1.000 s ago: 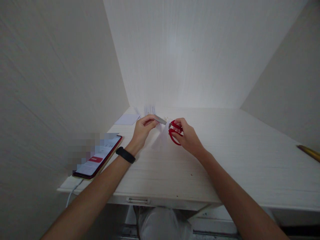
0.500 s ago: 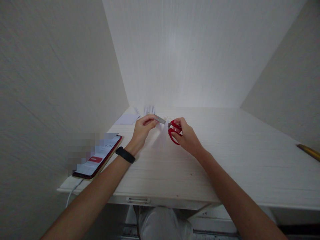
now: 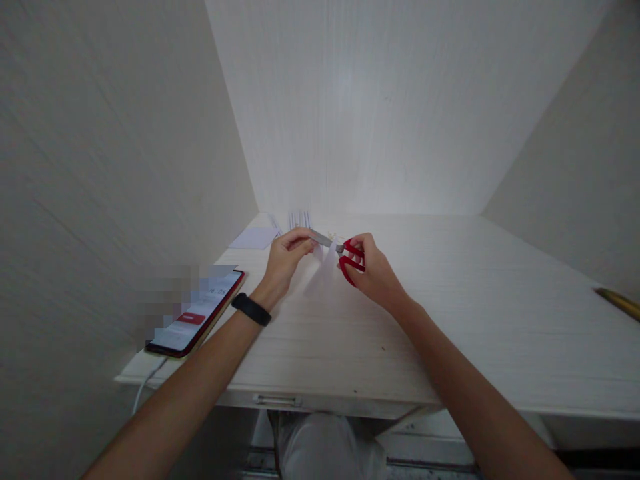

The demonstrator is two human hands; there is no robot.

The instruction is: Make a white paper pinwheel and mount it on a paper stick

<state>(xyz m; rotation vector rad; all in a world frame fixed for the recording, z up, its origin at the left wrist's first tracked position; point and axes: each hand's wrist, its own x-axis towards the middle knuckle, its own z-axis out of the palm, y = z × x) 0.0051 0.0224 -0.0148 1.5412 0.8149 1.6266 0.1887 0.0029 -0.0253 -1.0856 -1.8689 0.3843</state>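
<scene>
In my right hand [image 3: 374, 272] are red-handled scissors [image 3: 353, 248], with fingers and thumb through the loops. Their metal blades point left, toward the fingertips of my left hand [image 3: 293, 257]. That hand pinches a piece of white paper [image 3: 323, 272] between thumb and fingers. A strip of the paper hangs down beside the blades, partly crossing them. How far the blades reach into the paper is too small to tell. A black band [image 3: 251, 309] circles my left wrist.
A phone [image 3: 195, 317] with a lit screen and a white cable [image 3: 145, 385] lies at the left. Pale paper [image 3: 253, 237] and several thin strips [image 3: 300, 219] are at the back left. A gold-coloured object [image 3: 619, 303] sits at the right. Panels enclose the white desk [image 3: 475, 320].
The scissor handles have come closer together and shifted slightly right, with my right fingers closing. My left hand keeps its pinch on the paper almost unmoved.
</scene>
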